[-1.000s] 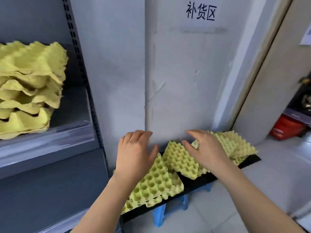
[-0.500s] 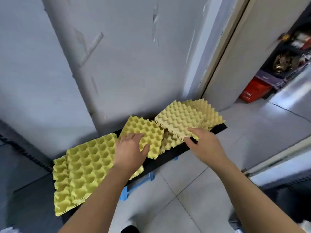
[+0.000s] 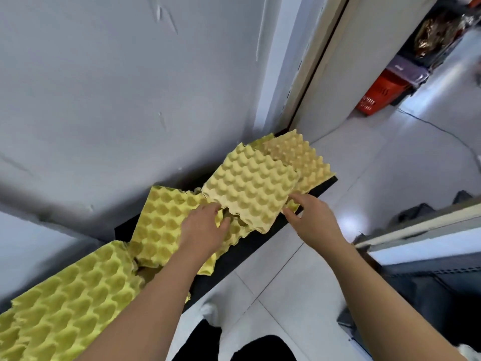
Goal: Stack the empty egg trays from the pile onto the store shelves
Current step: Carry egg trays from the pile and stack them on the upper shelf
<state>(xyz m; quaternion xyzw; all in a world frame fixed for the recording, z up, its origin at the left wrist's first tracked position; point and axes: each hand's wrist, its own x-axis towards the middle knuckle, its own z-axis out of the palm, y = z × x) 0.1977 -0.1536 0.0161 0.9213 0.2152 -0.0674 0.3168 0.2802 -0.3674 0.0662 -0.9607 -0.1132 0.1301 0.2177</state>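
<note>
1. Fingers of the right hand (image 3: 309, 217) are curled at the near right corner of the pale egg tray (image 3: 250, 188), with the forefinger on the tray's edge and the thumb just below it, pinching that corner
2. The left hand (image 3: 205, 227) reaches to the near left edge of the same tray; its fingertips are hidden at that edge and its thumb spreads out to the right beneath it, so I cannot tell whether it grasps the tray or only touches it
3. The pale egg tray lies bumps up and tilted, its near edge raised above the trays under it, in the right half of the pile
4. Just beyond it, at the far right end, a tan tray (image 3: 307, 157) also lies bumps up and is partly covered by the pale one
5. Left of the hands a bright yellow tray (image 3: 164, 220) lies cups up and slanted, and the left wrist passes over its near right part
6. Nearest on the left sits a yellow stack (image 3: 65, 316), cups up, with several layers showing at its edge
7. All the trays rest on a black board (image 3: 322, 185) that runs along the foot of the white wall (image 3: 104, 87)
8. Pale tiled floor (image 3: 390, 178) lies to the right, with a red basket (image 3: 377, 95) far off and a grey shelf edge (image 3: 421, 225) on the right, well apart from the pile
</note>
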